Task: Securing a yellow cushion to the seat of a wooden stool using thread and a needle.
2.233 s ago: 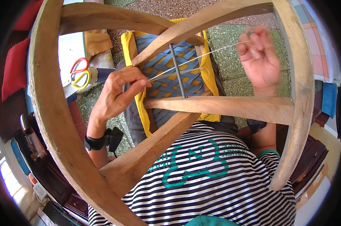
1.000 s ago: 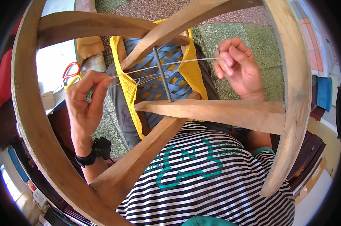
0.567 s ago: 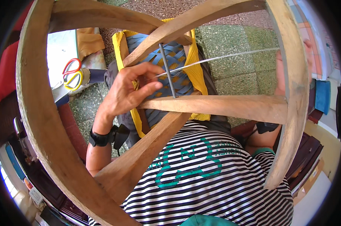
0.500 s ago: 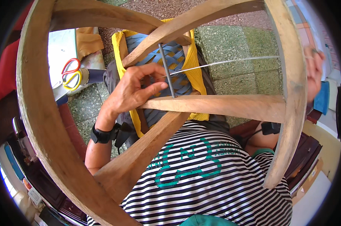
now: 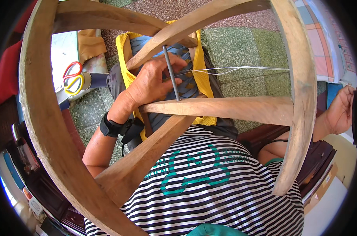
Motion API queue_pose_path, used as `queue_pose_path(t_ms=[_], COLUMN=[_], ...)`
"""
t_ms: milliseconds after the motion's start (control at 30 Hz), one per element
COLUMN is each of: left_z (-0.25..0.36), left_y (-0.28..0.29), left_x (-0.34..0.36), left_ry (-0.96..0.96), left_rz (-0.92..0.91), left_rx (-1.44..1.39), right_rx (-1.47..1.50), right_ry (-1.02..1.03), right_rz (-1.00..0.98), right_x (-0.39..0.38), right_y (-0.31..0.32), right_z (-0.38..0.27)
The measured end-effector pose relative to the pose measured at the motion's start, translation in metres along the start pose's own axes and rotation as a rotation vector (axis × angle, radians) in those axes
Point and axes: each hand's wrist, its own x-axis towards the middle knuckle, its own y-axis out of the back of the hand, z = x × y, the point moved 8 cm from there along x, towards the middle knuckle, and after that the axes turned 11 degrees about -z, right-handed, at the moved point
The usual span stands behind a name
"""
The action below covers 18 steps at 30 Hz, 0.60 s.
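Note:
A wooden stool frame (image 5: 210, 107) with curved legs surrounds my hands, lying over my lap. Inside it, blue woven strapping (image 5: 149, 41) is bordered by yellow ribbed cloth (image 5: 206, 80). My left hand (image 5: 149, 80) reaches beside a slim grey metal rod (image 5: 171, 72), thumb and forefinger apart. White thread (image 5: 241, 68) runs taut from near those fingers to the right, passing behind a wooden leg. Beyond that leg, at the far right, my right hand (image 5: 341, 112) has its fingertips pinched together at the thread's end; the stretch nearest it is hard to see.
Scissors with red and yellow handles (image 5: 73, 78) stand in a dark cylindrical holder (image 5: 97, 80) at the left, near a brown cloth (image 5: 91, 45). Green speckled tiles (image 5: 241, 47) cover the floor. Dark wooden furniture (image 5: 318, 159) stands at the lower right.
My right hand has moved outward and down to the far right, drawing the thread along. My left forefinger and thumb have parted, and the thread now shows as two strands.

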Motion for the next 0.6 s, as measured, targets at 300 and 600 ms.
queue_pose_path(t_ms=[300,600], left_z=[-0.005,-0.028], left_y=[-0.004,-0.015], left_x=[0.016,0.020], left_ry=[0.100,0.128], left_rz=[0.003,-0.078], left_rx=[-0.038,-0.137], right_rx=[0.088,0.127], right_ry=[-0.126,-0.161], right_rz=[-0.066,-0.101], right_x=[-0.016,-0.021], right_y=[0.009,0.012], right_z=[0.022,0.029])
